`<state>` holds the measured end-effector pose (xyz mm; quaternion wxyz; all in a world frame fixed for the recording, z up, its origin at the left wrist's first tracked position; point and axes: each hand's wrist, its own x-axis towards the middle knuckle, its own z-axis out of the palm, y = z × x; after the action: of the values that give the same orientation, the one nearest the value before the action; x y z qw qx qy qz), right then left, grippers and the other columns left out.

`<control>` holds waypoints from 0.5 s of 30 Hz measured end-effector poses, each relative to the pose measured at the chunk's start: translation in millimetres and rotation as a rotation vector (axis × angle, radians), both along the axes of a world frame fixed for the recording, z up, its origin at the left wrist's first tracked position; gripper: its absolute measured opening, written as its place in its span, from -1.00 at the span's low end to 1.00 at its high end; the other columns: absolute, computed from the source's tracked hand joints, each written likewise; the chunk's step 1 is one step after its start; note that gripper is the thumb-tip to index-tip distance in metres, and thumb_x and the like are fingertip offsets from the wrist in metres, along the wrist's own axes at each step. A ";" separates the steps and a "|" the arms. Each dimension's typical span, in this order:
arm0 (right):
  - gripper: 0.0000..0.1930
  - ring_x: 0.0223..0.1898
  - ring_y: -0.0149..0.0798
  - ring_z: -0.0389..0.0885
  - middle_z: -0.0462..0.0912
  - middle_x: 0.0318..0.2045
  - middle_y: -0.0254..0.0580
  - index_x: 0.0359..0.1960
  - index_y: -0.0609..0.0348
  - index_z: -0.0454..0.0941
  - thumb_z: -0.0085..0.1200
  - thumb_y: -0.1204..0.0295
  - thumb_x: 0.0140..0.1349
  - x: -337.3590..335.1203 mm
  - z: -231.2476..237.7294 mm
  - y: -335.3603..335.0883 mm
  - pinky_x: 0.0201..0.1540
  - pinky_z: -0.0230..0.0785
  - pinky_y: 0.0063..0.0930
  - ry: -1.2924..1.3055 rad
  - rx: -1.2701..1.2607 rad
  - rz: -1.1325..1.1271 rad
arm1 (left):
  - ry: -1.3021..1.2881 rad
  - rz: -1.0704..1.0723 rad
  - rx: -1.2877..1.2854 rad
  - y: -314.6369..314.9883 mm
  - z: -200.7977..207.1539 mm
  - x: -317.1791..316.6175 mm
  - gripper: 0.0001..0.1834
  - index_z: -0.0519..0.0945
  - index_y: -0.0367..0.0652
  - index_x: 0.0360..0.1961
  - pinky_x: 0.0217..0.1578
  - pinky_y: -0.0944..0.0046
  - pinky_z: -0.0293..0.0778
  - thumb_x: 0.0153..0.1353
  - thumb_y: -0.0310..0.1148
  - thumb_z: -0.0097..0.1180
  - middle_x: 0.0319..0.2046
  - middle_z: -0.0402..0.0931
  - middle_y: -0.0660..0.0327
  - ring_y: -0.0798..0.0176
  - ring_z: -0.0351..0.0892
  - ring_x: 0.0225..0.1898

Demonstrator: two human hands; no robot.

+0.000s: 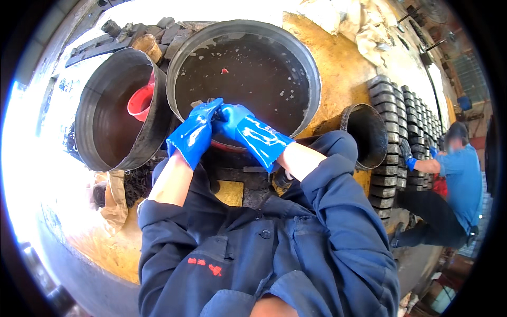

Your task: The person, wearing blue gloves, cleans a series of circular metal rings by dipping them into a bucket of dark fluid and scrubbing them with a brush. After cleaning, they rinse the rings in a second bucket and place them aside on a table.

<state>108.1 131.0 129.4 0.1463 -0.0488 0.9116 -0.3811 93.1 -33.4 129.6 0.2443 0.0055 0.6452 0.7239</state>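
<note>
Both my hands wear shiny blue rubber gloves and meet at the near rim of a large round metal tub (315, 79) of dark, murky liquid. My left hand (194, 129) has its fingers curled in against the other glove. Bent fingers of my right hand (235, 120) press close beside it. A small dark thing seems to sit between them, but the gloves hide most of it. Behind my left fingertips a greyish piece (197, 103) shows at the liquid's edge. A small red scrap (225, 71) floats farther out.
To the left stands a smaller metal tub (90, 100) with a red plastic scoop (140, 103) inside. A dark open cylinder (364, 134) stands at right, beside rows of stacked black ribbed blocks (384, 137). A co-worker (459, 169) in blue reaches toward those stacks. Dark blocks (171, 34) lie behind the tubs.
</note>
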 end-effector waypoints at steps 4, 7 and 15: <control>-0.51 -0.03 0.11 0.79 0.82 -0.08 0.06 0.04 -0.03 0.79 0.25 -0.04 0.19 -41.2 5.7 4.4 0.05 0.62 -0.12 -0.164 -0.010 0.236 | 0.124 -0.025 -0.135 -21.5 -20.4 -22.6 -0.63 0.71 -0.18 0.19 0.19 0.25 0.54 0.58 -0.23 0.02 0.00 0.72 0.16 0.19 0.68 0.09; -0.47 -0.04 0.02 0.82 0.83 -0.11 0.05 -0.04 0.14 0.81 0.27 -0.05 0.18 -92.0 -1.4 27.4 0.08 0.62 -0.18 -0.257 0.065 0.004 | -0.143 0.104 -0.199 -18.1 6.8 -35.2 -0.70 0.74 -0.24 0.01 0.01 0.33 0.54 0.47 -0.23 0.19 -0.11 0.75 0.18 0.31 0.70 -0.06; -0.33 0.04 0.17 0.77 0.78 -0.04 0.23 0.00 0.26 0.78 0.40 -0.12 0.08 -204.6 -100.9 68.2 0.06 0.60 -0.08 -0.153 0.169 -0.158 | -0.114 0.252 -0.140 -17.7 -9.3 -67.2 -0.79 0.73 -0.17 -0.12 -0.23 0.43 0.45 0.33 -0.30 0.40 -0.35 0.66 0.37 0.50 0.58 -0.32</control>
<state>-96.5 199.2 28.5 0.1887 0.0650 0.9276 -0.3157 25.9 -51.1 120.3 0.1873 -0.1337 0.6746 0.7014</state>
